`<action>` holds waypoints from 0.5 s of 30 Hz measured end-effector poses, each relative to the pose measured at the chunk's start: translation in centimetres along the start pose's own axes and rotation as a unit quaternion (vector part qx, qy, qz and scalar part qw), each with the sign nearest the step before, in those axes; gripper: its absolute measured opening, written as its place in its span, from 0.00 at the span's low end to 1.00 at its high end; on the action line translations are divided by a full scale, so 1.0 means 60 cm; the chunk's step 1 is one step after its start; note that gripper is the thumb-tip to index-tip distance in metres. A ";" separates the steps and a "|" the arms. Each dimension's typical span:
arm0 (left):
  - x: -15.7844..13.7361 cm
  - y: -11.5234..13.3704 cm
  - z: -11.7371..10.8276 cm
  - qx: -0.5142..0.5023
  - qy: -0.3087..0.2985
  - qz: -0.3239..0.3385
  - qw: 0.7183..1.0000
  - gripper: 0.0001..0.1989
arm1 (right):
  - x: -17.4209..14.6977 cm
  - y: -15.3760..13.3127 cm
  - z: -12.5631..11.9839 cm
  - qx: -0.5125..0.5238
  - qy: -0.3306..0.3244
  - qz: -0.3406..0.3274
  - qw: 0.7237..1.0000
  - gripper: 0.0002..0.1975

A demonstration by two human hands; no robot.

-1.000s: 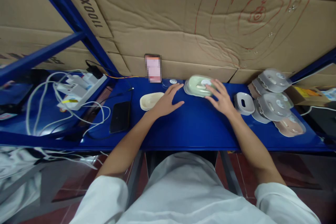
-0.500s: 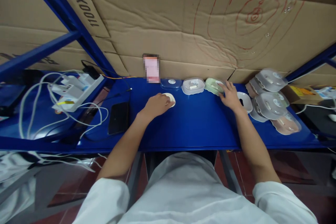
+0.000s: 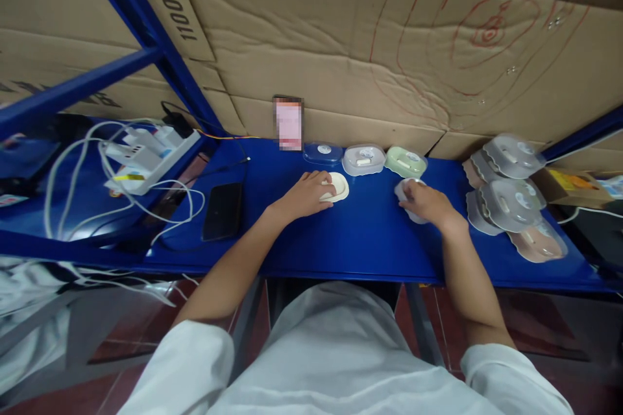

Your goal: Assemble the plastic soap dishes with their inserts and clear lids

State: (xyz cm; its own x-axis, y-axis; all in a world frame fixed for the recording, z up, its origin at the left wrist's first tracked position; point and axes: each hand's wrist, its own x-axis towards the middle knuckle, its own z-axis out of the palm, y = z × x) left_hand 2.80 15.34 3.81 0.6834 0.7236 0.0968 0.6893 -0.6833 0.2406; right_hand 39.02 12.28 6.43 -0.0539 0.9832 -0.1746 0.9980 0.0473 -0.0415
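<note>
Head view, looking down at a blue shelf [image 3: 360, 240] with cardboard [image 3: 341, 45] walling off the back. The person's left hand [image 3: 306, 194] is curled over the near end of a cream tray [image 3: 338, 185], fingers resting on it, so it's a loose hold rather than a tight grab. The right hand [image 3: 426, 202] sits on top of a white tray [image 3: 406, 198], covering most of it; only the edge pokes out by the fingers. Can't really tell whether that hand is gripping it or just pressing down on it. Both trays are flat on the shelf, a bit apart from each other, roughly in the middle.

Behind them, along the cardboard, there's a little row: a clear lidded case [image 3: 322, 152], then a whitish lidded case [image 3: 363, 159], then a pale green one [image 3: 405, 161], each just beside the next. A phone [image 3: 288, 123] stands upright against the cardboard at the left end of that row (screen is blurred out).

Off to the right is a loose heap of more lidded cases [image 3: 511, 198], leaning on each other, one pinkish at the near end. On the left, a dark phone [image 3: 222, 211] lies flat on the shelf, and past it a white power strip [image 3: 146, 155] with a tangle of white cables [image 3: 97, 201]. The person is wearing white sleeves [image 3: 180, 363].
</note>
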 end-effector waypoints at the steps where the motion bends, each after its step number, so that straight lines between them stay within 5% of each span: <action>1: 0.000 -0.001 -0.001 -0.001 -0.003 -0.001 1.000 0.13 | -0.001 -0.013 0.003 0.016 -0.007 -0.047 0.999 0.18; 4: -0.002 -0.003 -0.003 -0.003 -0.008 -0.011 1.000 0.17 | 0.000 -0.040 0.015 0.081 0.003 -0.206 0.975 0.17; 7: -0.007 -0.009 -0.006 -0.009 -0.009 -0.056 0.998 0.33 | 0.006 -0.045 0.027 0.133 0.050 -0.320 0.937 0.22; 11: -0.014 -0.023 -0.010 -0.058 -0.041 -0.124 0.990 0.44 | 0.014 -0.033 0.030 0.120 0.063 -0.316 0.939 0.20; 15: -0.009 -0.027 0.000 -0.096 -0.050 -0.093 0.990 0.48 | 0.015 -0.038 0.020 0.127 0.117 -0.285 0.943 0.22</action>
State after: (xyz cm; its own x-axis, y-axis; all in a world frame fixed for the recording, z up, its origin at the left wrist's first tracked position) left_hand 1.31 16.04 3.40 0.5751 0.8159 -0.0597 0.7539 -0.5001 0.4261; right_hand 36.65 12.84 5.20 -0.5405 0.8244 0.1679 0.7676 0.5649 -0.3027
